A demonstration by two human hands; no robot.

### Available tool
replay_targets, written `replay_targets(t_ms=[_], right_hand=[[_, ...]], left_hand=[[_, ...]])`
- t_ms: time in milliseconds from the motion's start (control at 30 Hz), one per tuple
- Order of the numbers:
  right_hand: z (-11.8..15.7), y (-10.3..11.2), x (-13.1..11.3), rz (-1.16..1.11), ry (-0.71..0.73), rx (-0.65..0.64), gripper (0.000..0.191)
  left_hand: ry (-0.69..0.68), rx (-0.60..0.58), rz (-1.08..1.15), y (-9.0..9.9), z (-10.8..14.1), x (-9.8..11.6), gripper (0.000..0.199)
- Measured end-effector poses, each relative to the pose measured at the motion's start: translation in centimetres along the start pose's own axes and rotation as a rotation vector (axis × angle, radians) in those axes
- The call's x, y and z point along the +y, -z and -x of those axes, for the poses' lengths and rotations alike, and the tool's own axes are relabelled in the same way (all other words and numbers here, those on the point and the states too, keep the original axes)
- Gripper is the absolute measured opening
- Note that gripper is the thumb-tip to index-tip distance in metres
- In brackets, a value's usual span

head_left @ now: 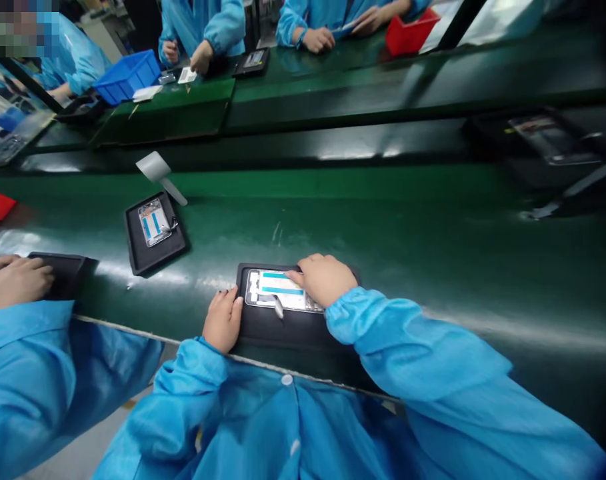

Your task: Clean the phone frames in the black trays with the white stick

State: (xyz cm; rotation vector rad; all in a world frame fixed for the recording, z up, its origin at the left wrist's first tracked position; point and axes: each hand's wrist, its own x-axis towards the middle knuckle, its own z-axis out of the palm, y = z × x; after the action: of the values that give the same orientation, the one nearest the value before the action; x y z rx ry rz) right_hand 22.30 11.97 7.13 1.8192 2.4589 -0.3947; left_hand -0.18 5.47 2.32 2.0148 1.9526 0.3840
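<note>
Right in front of me on the green bench, a black tray holds an opened phone frame. Two blue strips run along the white inside of the frame, and a small grey flex cable sticks out toward me. My left hand is closed at the tray's left edge, fingertips on the rim. My right hand curls over the frame's right end, its thumb on the frame near a blue strip. That hand hides the frame's far right part, and its other fingertips are only partly visible.
Up and left lies another black tray with a phone frame, beside a curled white strip. A co-worker's hands are over a tray at left. Across the bench, other people work near a blue bin and a red bin.
</note>
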Motion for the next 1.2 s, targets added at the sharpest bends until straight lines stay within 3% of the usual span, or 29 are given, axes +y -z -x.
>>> replay_targets(t_ms=[100, 200, 300, 433, 600, 733, 833, 933, 1033, 1100, 1200], right_hand=[[-0.4, 0.6, 1.3, -0.155, -0.008, -0.056, 0.044], [-0.2, 1.6, 3.2, -0.298, -0.129, -0.051, 0.047], [0.5, 2.1, 5.0, -0.26, -0.249, -0.04, 0.044], [1.7, 1.4, 6.1, -0.197, -0.267, -0.048, 0.042], [3.4, -0.3, 5.3, -0.235, -0.292, 0.079, 0.043], [5.6, -0.3, 3.8, -0.338, -0.383, 0.205, 0.041], [6.5, -0.2, 2.6, -0.639, -0.447, 0.077, 0.039], [6.3, -0.3, 1.6, -1.002, -0.598, -0.078, 0.048], [6.2, 0.4, 0.6, -1.307, -0.74, -0.076, 0.058], [6.7, 1.2, 0.0, -1.352, -0.71, -0.053, 0.056], [7.7, 1.9, 0.2, -1.148, -0.569, 0.072, 0.049]], left_hand=[[-0.003, -0.001, -0.005, 0.1, -0.1, 0.1, 0.045], [-0.015, 0.021, 0.0, 0.1, -0.1, 0.1, 0.044], [-0.026, 0.037, -0.011, 0.0, -0.1, 0.0, 0.043], [-0.042, 0.029, -0.04, 0.4, -0.2, 0.0, 0.042], [-0.088, 0.085, -0.097, 1.4, -0.4, 2.2, 0.039], [0.036, 0.04, -0.07, 2.5, -0.9, 5.0, 0.041], [0.171, -0.049, 0.071, 3.1, -1.7, 6.4, 0.044], [0.253, -0.184, 0.147, 3.4, -2.5, 7.0, 0.045], [0.262, -0.286, 0.16, 3.6, -2.9, 7.1, 0.044], [0.249, -0.315, 0.174, 3.7, -2.9, 7.1, 0.042], [0.222, -0.298, 0.216, 3.7, -2.5, 7.1, 0.041]])
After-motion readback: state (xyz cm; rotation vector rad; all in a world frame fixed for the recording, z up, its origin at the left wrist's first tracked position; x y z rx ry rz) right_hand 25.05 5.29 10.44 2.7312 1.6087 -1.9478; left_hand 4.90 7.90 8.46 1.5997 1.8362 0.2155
